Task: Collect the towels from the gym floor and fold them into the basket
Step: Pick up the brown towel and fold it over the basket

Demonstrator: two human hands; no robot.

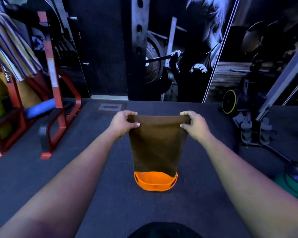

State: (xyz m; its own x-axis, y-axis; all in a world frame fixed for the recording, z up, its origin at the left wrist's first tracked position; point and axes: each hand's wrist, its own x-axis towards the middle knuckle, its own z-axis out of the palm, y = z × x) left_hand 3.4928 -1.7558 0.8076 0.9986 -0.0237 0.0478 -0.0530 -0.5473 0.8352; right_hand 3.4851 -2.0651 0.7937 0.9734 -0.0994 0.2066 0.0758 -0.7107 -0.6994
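both hands, the left hand (123, 123) and right hand (195, 124), pinch the brown towel (156, 145) by its top corners above the orange basket (155, 183), so folding is under way and it is not in yet.

Both bare forearms extended forward and converging toward centre frame, held level with each other. Left hand (123, 123) with fingers curled over the top left corner of a brown towel (156, 145), thumb pressed on its near face. Right hand (194, 125) mirrored at the top right corner, same pinch grip. Hands well apart, wrists straight, knuckles facing up.
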